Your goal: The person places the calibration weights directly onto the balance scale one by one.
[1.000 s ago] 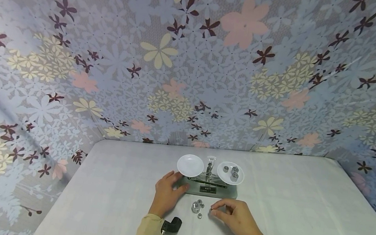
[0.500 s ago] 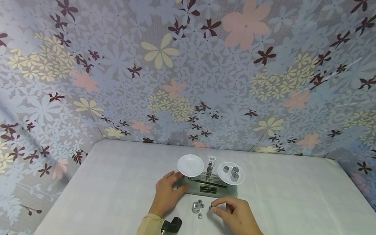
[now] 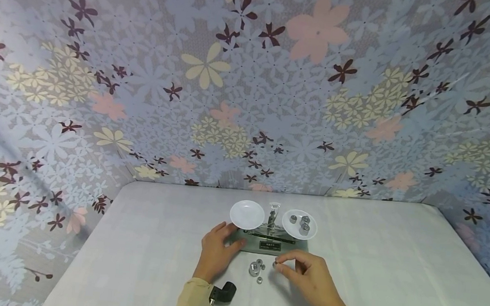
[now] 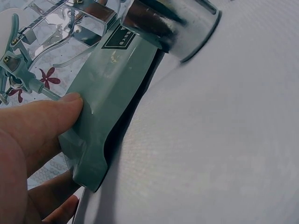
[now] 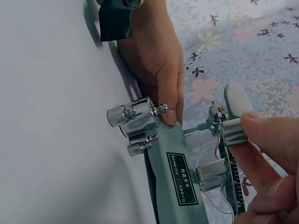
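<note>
A green balance scale (image 3: 254,245) stands on the table. My left hand (image 3: 216,252) grips the left end of its base, thumb (image 4: 65,109) on the top face and fingers behind the end. My right hand (image 3: 312,281) pinches a small metal weight (image 5: 233,132) between thumb and index finger, held just in front of the scale. The left white pan (image 3: 247,215) bears nothing. On the right white pan (image 3: 289,229) sit several metal weights (image 3: 304,226). Left of the pinched weight, a larger weight (image 3: 254,269) and several smaller ones stand on the table.
The white-covered table (image 3: 154,242) extends to both sides of the scale. Behind it rises a flower-patterned wall (image 3: 249,100). A black wrist camera (image 3: 225,292) sticks out from the left sleeve, close to the table.
My right hand has lifted the small weight slightly and moved it a little toward the scale. The left hand keeps its grip on the base, and the weights on the table have not moved.
</note>
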Demonstrator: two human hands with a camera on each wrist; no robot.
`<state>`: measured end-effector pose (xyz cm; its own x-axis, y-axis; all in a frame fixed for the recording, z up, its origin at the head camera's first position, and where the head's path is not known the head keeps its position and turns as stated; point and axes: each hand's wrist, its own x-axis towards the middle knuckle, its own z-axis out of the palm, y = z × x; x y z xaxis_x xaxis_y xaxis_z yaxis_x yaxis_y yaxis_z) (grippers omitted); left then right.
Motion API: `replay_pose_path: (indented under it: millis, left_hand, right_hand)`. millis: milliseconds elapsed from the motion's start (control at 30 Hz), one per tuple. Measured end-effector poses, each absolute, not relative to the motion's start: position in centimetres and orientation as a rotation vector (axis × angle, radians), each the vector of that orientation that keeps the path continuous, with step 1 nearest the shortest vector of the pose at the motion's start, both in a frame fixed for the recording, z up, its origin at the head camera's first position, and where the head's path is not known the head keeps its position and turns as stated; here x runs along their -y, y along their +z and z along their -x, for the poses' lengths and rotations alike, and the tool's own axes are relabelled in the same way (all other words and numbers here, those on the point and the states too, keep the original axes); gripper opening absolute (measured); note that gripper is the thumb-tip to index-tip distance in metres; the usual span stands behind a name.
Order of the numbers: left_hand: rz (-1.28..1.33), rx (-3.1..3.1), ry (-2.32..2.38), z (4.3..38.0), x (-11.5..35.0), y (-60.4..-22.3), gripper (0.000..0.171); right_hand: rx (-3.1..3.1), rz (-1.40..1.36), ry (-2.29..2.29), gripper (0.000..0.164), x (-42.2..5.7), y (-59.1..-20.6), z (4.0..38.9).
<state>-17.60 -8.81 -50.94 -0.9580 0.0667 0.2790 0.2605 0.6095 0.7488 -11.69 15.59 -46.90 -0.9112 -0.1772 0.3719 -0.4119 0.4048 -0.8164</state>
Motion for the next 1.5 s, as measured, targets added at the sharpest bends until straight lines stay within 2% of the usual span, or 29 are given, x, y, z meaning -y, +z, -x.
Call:
replay_pose_path:
  millis: [367, 1000, 1500]
  left_hand:
    - [0.249, 2.621, -1.273, 17.6, 8.8, -50.9, 0.044]
    - [0.243, 2.632, -1.267, 17.6, 8.7, -51.1, 0.043]
    - [0.281, 2.602, -1.222, 17.6, 8.7, -50.9, 0.043]
  right_hand:
    - [2.373, -0.565, 1.497, 0.012, -15.7, -46.2, 11.9]
    - [2.344, -0.419, 1.477, 0.013, -16.8, -44.8, 12.4]
    - [2.276, -0.415, 1.317, 0.017, -16.9, -44.1, 13.7]
